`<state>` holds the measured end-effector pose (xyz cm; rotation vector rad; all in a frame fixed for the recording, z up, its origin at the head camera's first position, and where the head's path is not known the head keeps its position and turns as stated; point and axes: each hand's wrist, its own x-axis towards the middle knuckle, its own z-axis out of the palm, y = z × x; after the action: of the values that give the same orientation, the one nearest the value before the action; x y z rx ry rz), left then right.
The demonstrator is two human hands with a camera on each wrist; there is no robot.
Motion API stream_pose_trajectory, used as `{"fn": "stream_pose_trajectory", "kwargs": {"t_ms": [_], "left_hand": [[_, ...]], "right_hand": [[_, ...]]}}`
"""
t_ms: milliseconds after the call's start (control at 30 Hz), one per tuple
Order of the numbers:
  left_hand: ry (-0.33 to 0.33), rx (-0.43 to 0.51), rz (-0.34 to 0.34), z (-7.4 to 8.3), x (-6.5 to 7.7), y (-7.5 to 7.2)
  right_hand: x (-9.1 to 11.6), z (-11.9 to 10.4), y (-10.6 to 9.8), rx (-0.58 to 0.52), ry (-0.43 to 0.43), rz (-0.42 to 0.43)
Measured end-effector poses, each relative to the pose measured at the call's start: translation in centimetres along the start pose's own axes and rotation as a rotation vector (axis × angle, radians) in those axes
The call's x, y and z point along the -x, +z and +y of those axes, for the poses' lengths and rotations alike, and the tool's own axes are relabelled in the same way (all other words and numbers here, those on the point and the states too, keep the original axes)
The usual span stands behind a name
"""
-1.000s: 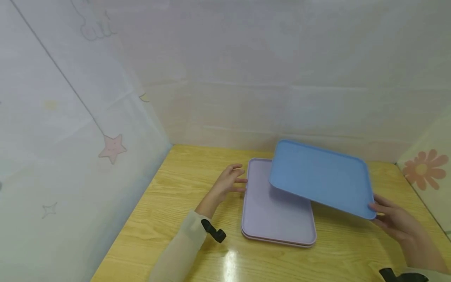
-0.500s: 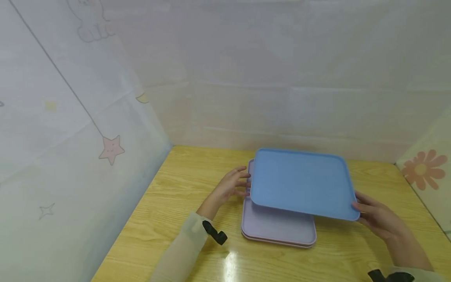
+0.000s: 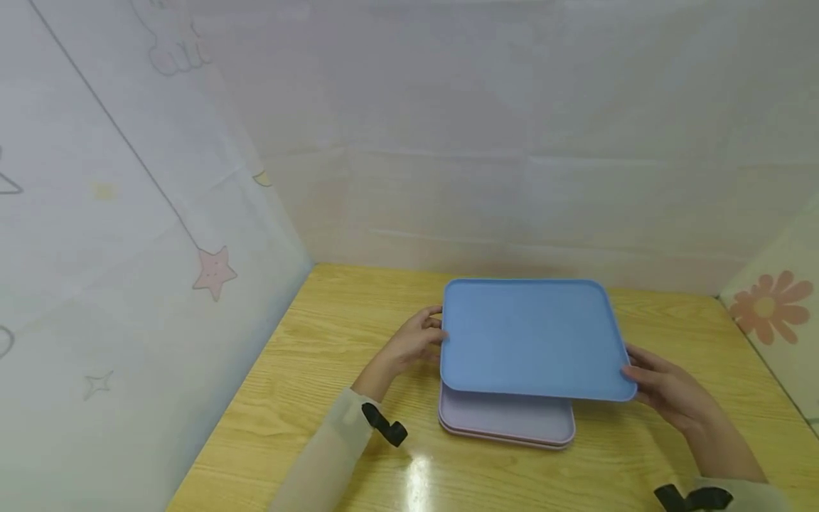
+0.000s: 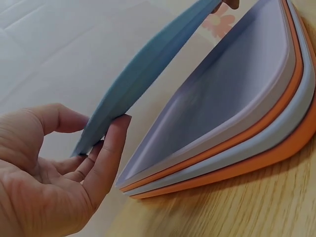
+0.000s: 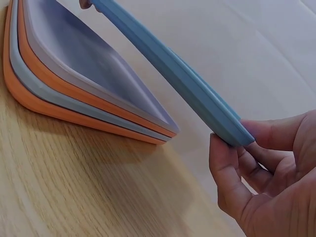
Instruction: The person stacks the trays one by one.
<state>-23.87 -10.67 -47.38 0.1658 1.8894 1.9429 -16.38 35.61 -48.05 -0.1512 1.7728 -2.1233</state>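
A blue rectangular tray [image 3: 534, 338] hangs in the air, held level side to side by both hands. My left hand [image 3: 411, 341] grips its left edge, thumb over the rim and fingers underneath. At the near right corner my right hand [image 3: 668, 390] pinches the tray the same way. Below it, a lilac tray [image 3: 508, 418] tops a stack on the table, its far part hidden by the blue tray in the head view. In the left wrist view a gap shows between the blue tray [image 4: 143, 64] and the stack, whose sides alternate pale and orange [image 4: 252, 165] layers.
The stack stands on a yellow wood-grain table [image 3: 307, 341]. A pale printed cloth [image 3: 409, 142] rises behind the table's far edge, with more cloth at the left and right. Each wrist wears a black strap [image 3: 384, 424].
The blue tray has moved left and levelled out from a slant, now over the lilac tray. My right hand travelled left with it. My left hand has taken hold of its left edge.
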Motion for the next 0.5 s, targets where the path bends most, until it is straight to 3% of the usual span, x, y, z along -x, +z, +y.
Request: {"fn": "stream_pose_trajectory", "kwargs": {"t_ms": [367,500], "left_hand": [[-0.017,-0.014,-0.004,-0.4,0.5,-0.9],[-0.016,0.0,0.021,-0.4,0.7,-1.0]], "right_hand": [[-0.6,-1.1,1.4,0.177,0.028,0.053],[-0.8,-1.4,1.7,0.133,0.0,0.044]]}}
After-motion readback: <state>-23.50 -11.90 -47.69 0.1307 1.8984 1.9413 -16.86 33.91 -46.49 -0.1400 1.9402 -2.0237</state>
